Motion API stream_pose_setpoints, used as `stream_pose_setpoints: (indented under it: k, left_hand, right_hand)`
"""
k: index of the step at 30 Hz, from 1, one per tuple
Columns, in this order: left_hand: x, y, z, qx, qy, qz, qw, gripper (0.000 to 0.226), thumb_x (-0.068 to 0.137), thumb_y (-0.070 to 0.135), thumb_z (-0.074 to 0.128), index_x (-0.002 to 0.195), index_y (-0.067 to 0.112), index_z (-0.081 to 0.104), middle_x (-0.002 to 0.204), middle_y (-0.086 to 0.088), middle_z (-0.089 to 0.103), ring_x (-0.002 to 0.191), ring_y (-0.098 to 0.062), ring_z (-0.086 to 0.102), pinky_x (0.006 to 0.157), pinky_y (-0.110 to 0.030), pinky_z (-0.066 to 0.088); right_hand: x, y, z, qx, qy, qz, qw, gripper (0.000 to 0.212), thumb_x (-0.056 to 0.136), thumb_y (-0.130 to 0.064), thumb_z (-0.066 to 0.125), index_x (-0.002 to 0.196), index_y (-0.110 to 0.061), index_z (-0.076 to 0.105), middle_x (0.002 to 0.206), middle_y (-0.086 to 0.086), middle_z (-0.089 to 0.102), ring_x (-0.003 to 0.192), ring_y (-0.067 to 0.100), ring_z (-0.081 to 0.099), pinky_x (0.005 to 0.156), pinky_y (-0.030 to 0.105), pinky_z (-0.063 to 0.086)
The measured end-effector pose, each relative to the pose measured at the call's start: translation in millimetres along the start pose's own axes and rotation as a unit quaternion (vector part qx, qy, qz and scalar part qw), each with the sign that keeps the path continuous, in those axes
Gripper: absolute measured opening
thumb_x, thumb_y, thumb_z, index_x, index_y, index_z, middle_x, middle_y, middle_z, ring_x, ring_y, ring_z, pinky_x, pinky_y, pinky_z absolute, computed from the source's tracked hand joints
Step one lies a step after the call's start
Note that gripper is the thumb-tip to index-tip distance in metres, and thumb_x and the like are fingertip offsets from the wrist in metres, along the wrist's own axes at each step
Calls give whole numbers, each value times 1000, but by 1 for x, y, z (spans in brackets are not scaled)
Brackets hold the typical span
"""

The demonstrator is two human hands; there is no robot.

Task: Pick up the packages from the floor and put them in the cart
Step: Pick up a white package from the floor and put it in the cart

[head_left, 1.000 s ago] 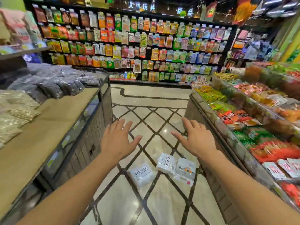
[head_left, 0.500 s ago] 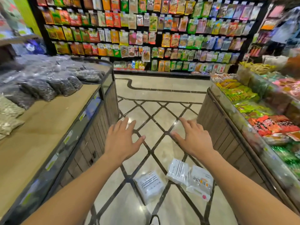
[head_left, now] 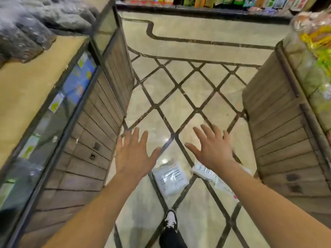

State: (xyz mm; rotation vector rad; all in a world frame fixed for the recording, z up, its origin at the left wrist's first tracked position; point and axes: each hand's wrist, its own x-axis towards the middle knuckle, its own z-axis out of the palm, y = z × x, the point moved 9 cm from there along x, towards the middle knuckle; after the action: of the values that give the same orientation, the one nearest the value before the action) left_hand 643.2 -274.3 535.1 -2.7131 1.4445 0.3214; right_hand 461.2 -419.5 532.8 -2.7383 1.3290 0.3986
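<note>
The view has tipped down toward the floor (head_left: 179,104); the left hand (head_left: 133,158) and right hand (head_left: 213,149), fingers spread wide and empty, now hover above the packages (head_left: 170,178), ready to reach.

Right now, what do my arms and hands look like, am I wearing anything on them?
Both forearms are bare, with no sleeves in view. The left hand and right hand wear no gloves, and no rings, watch or bracelet show, though the picture is blurred. Lower down, a dark trouser leg and a black-and-white shoe are visible.
</note>
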Motion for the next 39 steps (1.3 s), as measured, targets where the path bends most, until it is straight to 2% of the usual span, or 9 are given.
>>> stream_pose_setpoints:
  k: [11, 18, 24, 27, 29, 31, 33, 35, 39]
  left_hand:
    - [69, -7, 355, 11, -202, -9, 979, 77, 100, 69, 24, 165, 28, 18, 173, -6, 16, 154, -33, 24, 124, -53, 21]
    - [107, -17, 589, -55, -243, -60, 967, 82, 98, 70, 35, 164, 25, 17, 168, -14, 27, 148, -42, 33, 116, -55, 34]
    - [119, -22, 736, -291, -238, -245, 894, 108, 88, 79, 52, 165, 23, 2, 161, -14, 35, 143, -39, 40, 111, -51, 38]
    - [113, -14, 782, -438, -207, -291, 825, 112, 81, 74, 68, 162, 24, 10, 149, -4, 48, 131, -26, 54, 100, -33, 48]
    - [109, -7, 804, -519, -189, -309, 774, 98, 82, 63, 76, 154, 28, 20, 129, 10, 58, 109, -5, 61, 77, -10, 54]
    - [105, -2, 816, -565, -169, -319, 742, 79, 83, 52, 79, 140, 38, 27, 117, 18, 60, 100, -1, 64, 72, -9, 56]
    - [106, 0, 815, -579, -150, -315, 737, 74, 84, 50, 80, 137, 40, 30, 120, 13, 64, 103, -5, 67, 75, -15, 60]
    - [108, -1, 803, -563, -142, -302, 756, 76, 87, 53, 75, 147, 33, 32, 114, 18, 62, 96, -2, 63, 63, -2, 51]
    - [110, -8, 749, -541, -122, -297, 778, 71, 92, 61, 65, 151, 37, 35, 105, 26, 59, 81, 12, 60, 60, 2, 46]
  right_hand:
    - [98, -1, 360, 8, -192, -3, 981, 103, 75, -82, -9, 162, -38, 24, 171, -7, 27, 156, 36, 24, 121, 55, 27]
    - [163, -26, 569, 106, -210, 12, 972, 75, 101, -68, 40, 164, -31, 24, 168, 4, 30, 148, 40, 34, 114, 58, 37]
    - [213, -18, 706, 200, -203, 66, 956, 113, 81, -86, 53, 166, -25, 11, 167, 16, 28, 148, 45, 37, 116, 61, 36]
    - [225, -1, 739, 320, -164, 144, 922, 121, 74, -86, 64, 164, -20, 19, 152, 13, 50, 138, 37, 52, 114, 55, 42]
    - [224, 7, 760, 373, -173, 174, 895, 104, 80, -80, 66, 158, -19, 32, 122, -6, 65, 111, 18, 65, 99, 36, 53]
    - [218, 14, 774, 398, -170, 192, 881, 85, 87, -72, 66, 151, -22, 42, 99, -22, 55, 90, 0, 57, 87, 24, 51]
    - [214, 15, 778, 424, -155, 191, 872, 82, 85, -74, 66, 147, -24, 47, 98, -22, 55, 92, 2, 60, 95, 32, 53]
    - [207, 13, 771, 436, -151, 182, 868, 85, 82, -80, 65, 145, -25, 48, 104, -18, 60, 104, 12, 64, 100, 37, 52]
    - [185, 16, 733, 483, -120, 179, 849, 74, 87, -76, 62, 143, -30, 49, 116, -18, 66, 106, 11, 66, 93, 34, 53]
